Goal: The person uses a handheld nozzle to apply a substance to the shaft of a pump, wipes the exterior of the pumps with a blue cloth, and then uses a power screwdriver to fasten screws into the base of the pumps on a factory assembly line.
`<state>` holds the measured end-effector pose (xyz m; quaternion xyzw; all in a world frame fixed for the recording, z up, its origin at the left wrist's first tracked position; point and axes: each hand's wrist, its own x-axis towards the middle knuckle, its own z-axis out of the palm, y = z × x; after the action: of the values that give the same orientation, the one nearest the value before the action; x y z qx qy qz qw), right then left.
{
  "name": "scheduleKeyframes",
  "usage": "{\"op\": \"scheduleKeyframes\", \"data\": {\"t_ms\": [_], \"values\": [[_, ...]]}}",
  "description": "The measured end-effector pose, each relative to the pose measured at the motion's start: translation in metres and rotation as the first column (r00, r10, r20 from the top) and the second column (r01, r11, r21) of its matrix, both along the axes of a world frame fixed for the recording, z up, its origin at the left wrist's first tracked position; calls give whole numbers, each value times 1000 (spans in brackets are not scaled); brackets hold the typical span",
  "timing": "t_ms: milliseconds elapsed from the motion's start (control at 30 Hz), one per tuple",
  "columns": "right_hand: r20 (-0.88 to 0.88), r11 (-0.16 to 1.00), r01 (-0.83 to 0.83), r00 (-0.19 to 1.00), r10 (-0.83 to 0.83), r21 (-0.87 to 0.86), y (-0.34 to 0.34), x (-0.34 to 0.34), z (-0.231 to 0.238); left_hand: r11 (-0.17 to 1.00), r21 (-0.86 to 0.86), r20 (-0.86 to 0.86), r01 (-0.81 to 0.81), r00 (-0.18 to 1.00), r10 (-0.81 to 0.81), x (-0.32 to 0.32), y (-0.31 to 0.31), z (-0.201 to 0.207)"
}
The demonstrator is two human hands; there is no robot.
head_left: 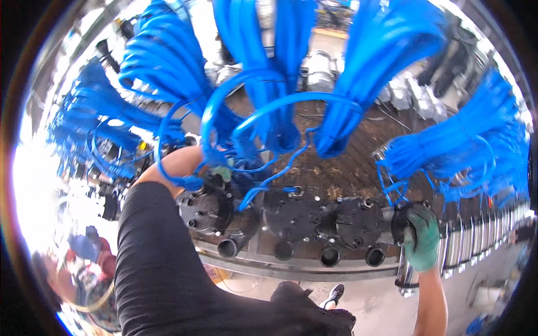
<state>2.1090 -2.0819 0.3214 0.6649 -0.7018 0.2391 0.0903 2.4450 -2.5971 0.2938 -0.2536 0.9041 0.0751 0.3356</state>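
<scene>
Several black pump-like housings with round outlet openings stand in a row on a bench, such as the housing at the left and another near the middle. My right hand, in a green glove, is closed round the black housing at the right end of the row. My left hand, also gloved in green, reaches in behind looped blue cable, beside the left housing. The cable covers most of its fingers, so their grip is hidden. Thin blue cable ends trail down onto the housings.
Large tied bundles of blue cable hang or stand behind the row, with more bundles at the right. Silver cylinders line the right side. A metal rail runs along the bench's front. Another person is at the lower left.
</scene>
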Motion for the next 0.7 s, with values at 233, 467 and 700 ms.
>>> {"op": "scheduleKeyframes", "data": {"t_ms": [233, 467, 700], "values": [[-2, 1000, 22, 1000, -22, 20, 2, -5, 0, 989, 94, -164, -112, 978, 127, 8, 12, 14], [-10, 997, -31, 999, 30, -68, 25, -8, 0, 720, 584, -582, -375, 426, 693, 97, 98, 111], [48, 965, -69, 995, 84, -253, 75, 23, 20, 850, 393, -898, -350, -344, 273, 181, 148, 213]]}}
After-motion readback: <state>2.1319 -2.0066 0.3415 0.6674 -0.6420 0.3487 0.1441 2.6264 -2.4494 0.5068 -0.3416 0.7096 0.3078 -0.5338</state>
